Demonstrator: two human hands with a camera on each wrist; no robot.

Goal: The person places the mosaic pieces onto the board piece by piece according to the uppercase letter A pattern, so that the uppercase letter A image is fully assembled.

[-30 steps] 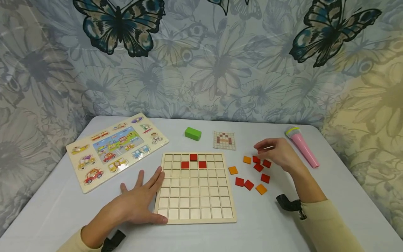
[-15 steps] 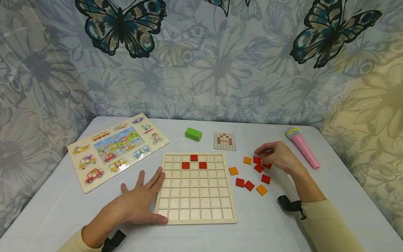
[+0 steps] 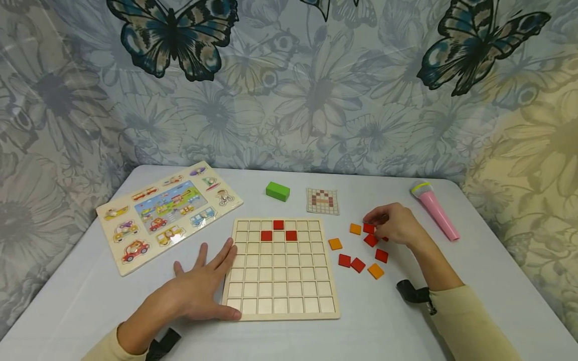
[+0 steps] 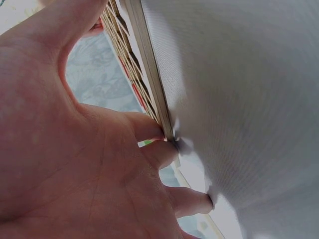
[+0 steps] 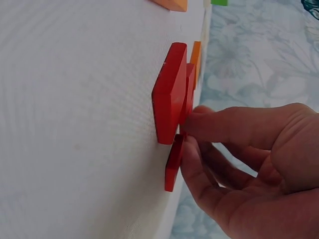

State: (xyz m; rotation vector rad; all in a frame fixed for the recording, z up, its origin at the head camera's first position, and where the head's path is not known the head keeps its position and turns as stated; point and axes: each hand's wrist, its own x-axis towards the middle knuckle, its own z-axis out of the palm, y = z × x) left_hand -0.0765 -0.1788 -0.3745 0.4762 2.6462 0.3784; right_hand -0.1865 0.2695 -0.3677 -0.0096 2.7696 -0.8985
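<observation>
My left hand [image 3: 200,288] lies spread along the left side of a wooden grid board [image 3: 280,317]. Its thumb is on the near corner, and two fingertips meet the edge in the left wrist view. Three red tiles sit in the board's upper squares, including a top one [image 3: 278,225]. Off to the right, my right hand [image 3: 397,225] reaches down among loose tiles, thumb and fingers bent around a red square tile [image 3: 369,228]. In the right wrist view, the fingertips [image 5: 192,122] close on it behind a nearer red tile [image 5: 171,94].
Orange tiles [image 3: 376,271] and more red tiles [image 3: 344,260] lie right of the board. Behind it are a green block [image 3: 277,191] and a small pattern card [image 3: 322,201]. A vehicle picture puzzle [image 3: 169,215] lies left, a pink toy microphone [image 3: 437,213] right.
My right hand has lowered slightly onto the red tiles, its fingers drawing in around one. The left hand and board have stayed put.
</observation>
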